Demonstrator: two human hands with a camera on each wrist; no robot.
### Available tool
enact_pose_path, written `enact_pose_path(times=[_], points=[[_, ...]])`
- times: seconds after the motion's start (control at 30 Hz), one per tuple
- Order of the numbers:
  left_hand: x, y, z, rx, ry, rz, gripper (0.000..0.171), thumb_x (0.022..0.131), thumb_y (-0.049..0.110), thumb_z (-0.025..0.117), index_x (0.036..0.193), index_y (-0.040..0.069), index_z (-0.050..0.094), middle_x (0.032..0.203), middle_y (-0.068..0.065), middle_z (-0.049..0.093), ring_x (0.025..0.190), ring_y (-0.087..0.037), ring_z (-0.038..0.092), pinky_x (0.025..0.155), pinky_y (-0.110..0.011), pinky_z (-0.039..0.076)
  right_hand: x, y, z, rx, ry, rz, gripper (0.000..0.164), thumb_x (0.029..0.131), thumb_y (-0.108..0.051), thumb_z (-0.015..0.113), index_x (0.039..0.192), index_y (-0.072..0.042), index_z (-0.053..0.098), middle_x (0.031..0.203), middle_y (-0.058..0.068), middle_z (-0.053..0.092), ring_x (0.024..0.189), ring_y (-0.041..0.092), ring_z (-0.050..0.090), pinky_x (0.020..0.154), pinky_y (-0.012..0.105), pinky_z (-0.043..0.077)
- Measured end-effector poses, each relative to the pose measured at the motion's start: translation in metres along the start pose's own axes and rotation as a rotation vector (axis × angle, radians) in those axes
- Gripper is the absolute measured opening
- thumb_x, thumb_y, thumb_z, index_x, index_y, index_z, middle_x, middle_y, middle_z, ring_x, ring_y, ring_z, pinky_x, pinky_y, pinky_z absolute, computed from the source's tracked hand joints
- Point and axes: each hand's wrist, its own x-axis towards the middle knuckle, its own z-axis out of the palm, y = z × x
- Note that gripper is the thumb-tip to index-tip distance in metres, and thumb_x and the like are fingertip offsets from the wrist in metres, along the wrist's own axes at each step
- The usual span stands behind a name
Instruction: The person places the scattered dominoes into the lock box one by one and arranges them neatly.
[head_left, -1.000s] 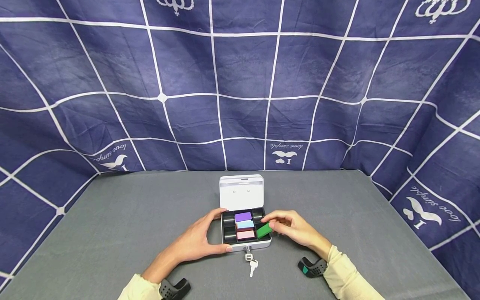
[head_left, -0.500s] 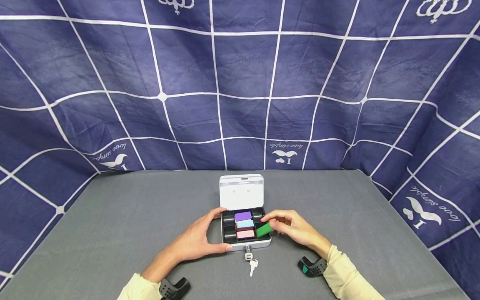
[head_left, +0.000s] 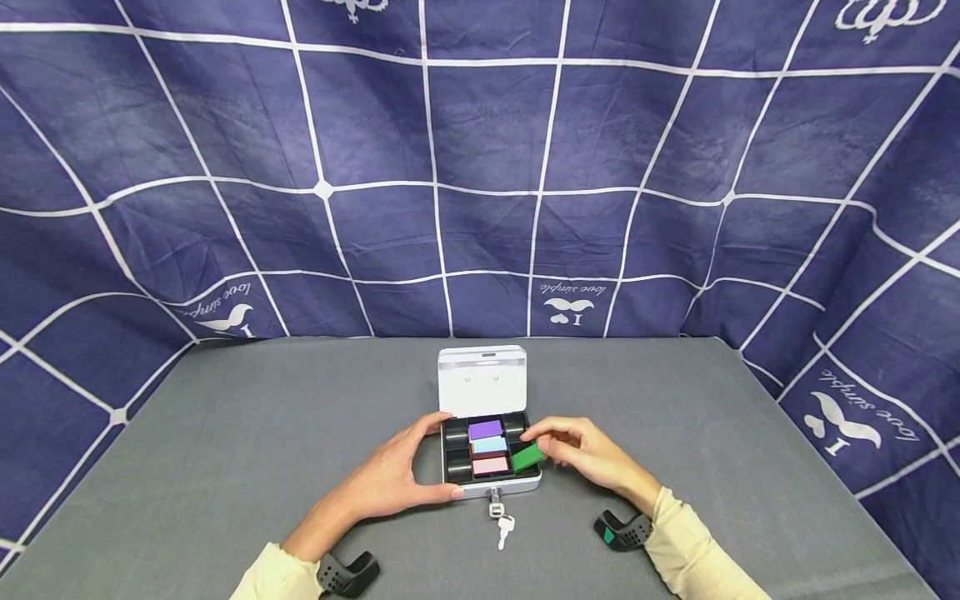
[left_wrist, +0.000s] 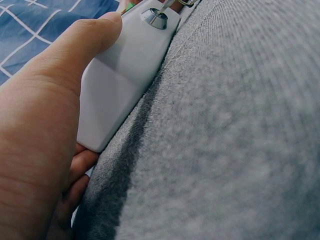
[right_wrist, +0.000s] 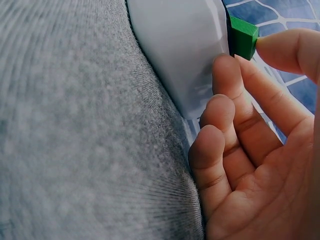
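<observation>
A small white cash box stands on the table with its lid raised and a black compartment tray inside. My left hand grips its left side, thumb on the front wall and fingers toward the back corner. A green block lies slanted at the right of the tray, one end raised. My right hand pinches that raised end; the thumb tip meets it in the right wrist view, where the other fingers lie along the box side. A purple block, a light blue block and a pink block fill the middle column.
A key hangs from the lock on the box's front, over the grey cloth-covered table. Behind the table hangs a blue curtain with white lines. Each wrist wears a black band.
</observation>
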Motion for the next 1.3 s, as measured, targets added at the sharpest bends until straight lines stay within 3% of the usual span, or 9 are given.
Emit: enact_pose_path(times=[0.33, 0.6, 1.3], points=[[-0.0002, -0.0015, 0.0009, -0.001, -0.003, 0.003, 0.097, 0.072, 0.067, 0.084, 0.151, 0.032, 0.041, 0.137, 0.006, 0.061, 0.127, -0.019, 0.058, 0.105, -0.05, 0.048, -0.0001, 0.0002, 0.0018, -0.02, 0.009, 0.037, 0.023, 0.105, -0.01, 0.057, 0.121, -0.012, 0.073, 0.088, -0.002, 0.067, 0.073, 0.014, 0.061, 0.06, 0.026, 0.051], [0.0028, 0.0015, -0.004, 0.013, 0.001, 0.011, 0.097, 0.072, 0.065, 0.085, 0.151, 0.03, 0.041, 0.14, 0.003, 0.06, 0.129, -0.023, 0.058, 0.105, -0.052, 0.047, 0.0048, -0.0024, 0.0, -0.039, 0.028, 0.037, 0.021, 0.106, -0.01, 0.057, 0.119, -0.011, 0.073, 0.086, 0.003, 0.07, 0.069, 0.017, 0.061, 0.06, 0.026, 0.051], [0.0011, 0.0009, -0.0016, 0.0, -0.008, -0.007, 0.097, 0.072, 0.067, 0.084, 0.151, 0.032, 0.041, 0.141, 0.004, 0.06, 0.13, -0.022, 0.057, 0.106, -0.052, 0.047, 0.0032, -0.0044, 0.001, -0.037, 0.033, 0.084, 0.021, 0.106, -0.013, 0.057, 0.119, -0.012, 0.074, 0.086, 0.001, 0.07, 0.072, 0.015, 0.064, 0.061, 0.026, 0.051]])
